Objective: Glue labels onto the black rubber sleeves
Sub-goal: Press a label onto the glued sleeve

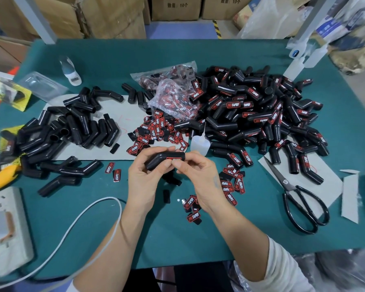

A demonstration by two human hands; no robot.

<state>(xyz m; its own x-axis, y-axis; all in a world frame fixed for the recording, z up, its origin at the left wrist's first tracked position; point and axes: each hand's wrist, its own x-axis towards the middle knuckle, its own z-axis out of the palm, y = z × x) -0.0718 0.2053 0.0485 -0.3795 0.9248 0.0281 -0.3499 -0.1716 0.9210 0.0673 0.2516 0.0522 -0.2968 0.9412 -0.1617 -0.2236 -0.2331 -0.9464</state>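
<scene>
Left hand (142, 175) curled round bent black rubber sleeve (162, 160), held just above worktop (198, 239) near middle of front edge. Right hand (200, 175) pinching sleeve's other end, thumb tip right by red label (174, 158) on it. Unlabelled sleeves (72, 127) piled toward left edge, labelled pile (261, 114) toward right, loose labels (156, 129) between. Scissors (299, 197) near right edge.

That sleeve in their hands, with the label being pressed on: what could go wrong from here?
The label might set crooked, since the fingers press it onto the curved sleeve. Glue could squeeze out onto the fingers. Also, the open glue bottle stands just beyond the right hand and could be knocked over.
</scene>
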